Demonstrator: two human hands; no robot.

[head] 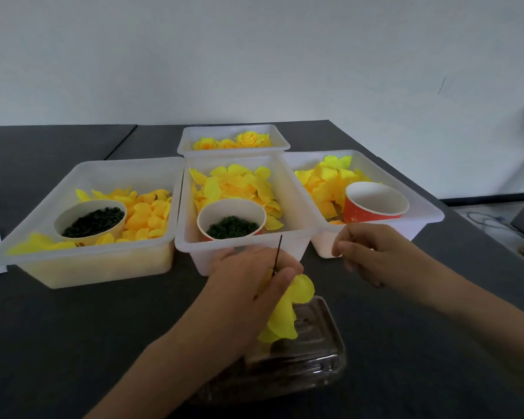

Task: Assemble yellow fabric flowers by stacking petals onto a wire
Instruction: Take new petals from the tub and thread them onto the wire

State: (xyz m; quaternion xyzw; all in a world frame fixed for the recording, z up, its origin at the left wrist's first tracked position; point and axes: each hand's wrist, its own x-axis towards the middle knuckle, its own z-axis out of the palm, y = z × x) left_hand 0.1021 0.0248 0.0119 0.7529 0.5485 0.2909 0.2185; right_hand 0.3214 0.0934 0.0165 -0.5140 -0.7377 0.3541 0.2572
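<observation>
Head view shows a dark bench (pixel 73 328) with four white tubs of yellow petals, the middle tub (pixel 242 237) closest. A clear box (pixel 309 358) lies near the front edge. Over it, the left hand (pixel 248 285) pinches a thin wire (pixel 278 252) with yellow petals (pixel 285 316) hanging under its fingers. The right hand (pixel 372 252) is beside it, fingers curled; whether it holds anything, I cannot tell.

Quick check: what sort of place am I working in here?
Probably a plain workroom or small craft assembly station: a dark table against a bare white wall, with white plastic bins of sorted yellow petals and finished flowers.
</observation>
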